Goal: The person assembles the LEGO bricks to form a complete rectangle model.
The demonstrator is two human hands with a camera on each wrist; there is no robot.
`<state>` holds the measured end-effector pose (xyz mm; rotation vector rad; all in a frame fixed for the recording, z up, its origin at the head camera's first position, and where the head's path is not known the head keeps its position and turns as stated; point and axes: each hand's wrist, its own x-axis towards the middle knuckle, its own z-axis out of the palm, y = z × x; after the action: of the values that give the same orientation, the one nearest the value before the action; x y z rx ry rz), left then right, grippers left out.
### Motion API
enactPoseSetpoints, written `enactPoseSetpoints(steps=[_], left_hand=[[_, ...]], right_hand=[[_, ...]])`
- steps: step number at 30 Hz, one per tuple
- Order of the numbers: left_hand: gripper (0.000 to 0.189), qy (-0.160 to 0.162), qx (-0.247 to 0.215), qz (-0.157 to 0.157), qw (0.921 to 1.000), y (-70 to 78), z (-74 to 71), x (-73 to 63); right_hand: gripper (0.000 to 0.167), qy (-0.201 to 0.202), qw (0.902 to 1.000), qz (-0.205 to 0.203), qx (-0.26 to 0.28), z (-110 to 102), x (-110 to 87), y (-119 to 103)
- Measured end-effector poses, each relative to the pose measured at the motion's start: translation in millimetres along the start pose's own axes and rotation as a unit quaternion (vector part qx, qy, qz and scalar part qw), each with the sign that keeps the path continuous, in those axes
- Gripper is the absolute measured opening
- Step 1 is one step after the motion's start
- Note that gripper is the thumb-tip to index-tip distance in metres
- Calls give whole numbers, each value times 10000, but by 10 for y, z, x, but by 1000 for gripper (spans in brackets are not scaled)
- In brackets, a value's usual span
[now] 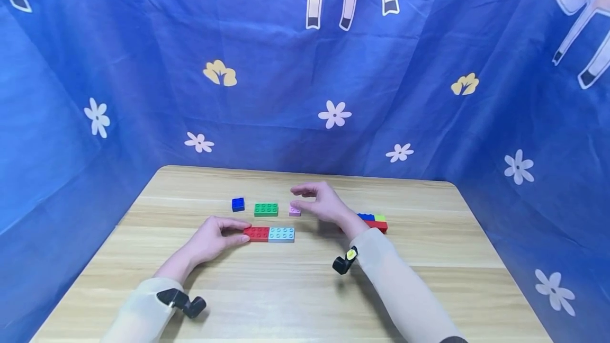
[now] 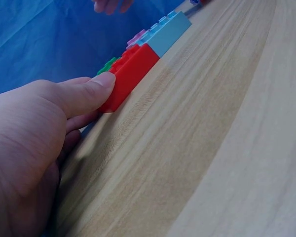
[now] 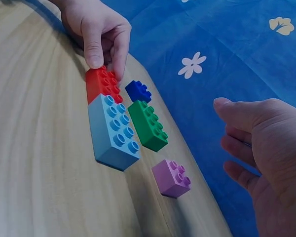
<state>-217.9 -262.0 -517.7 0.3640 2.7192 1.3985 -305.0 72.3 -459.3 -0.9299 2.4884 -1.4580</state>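
In the lower centre of the head view, the left hand (image 1: 213, 237) pinches the red brick (image 1: 258, 234), its right end touching the light blue brick (image 1: 281, 234). Up and right, the right hand (image 1: 322, 202), its grip relaxed and free, hovers near the pink brick (image 1: 295, 212), which sits right of the green brick (image 1: 266, 209) on the desk (image 1: 276, 290).

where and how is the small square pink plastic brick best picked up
Probably best pinched by the near and far side walls of the small square pink plastic brick, below its studs, coming from above and the right. It lies studs up with flat, upright walls; the rectangular green plastic brick is on its left, and the person's bare right hand is on its right.
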Motion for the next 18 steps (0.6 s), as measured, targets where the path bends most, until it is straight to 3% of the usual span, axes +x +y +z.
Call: enactPoseSetpoints(steps=[13,18], left_hand=[[35,5,-11,49,10000,-14,-3,-6],[35,-4,-68,51,10000,2,-3,-15]], right_hand=[[47,-74,9997,-43,245,147,279,6],[49,-125,9991,119,384,249,342,54]])
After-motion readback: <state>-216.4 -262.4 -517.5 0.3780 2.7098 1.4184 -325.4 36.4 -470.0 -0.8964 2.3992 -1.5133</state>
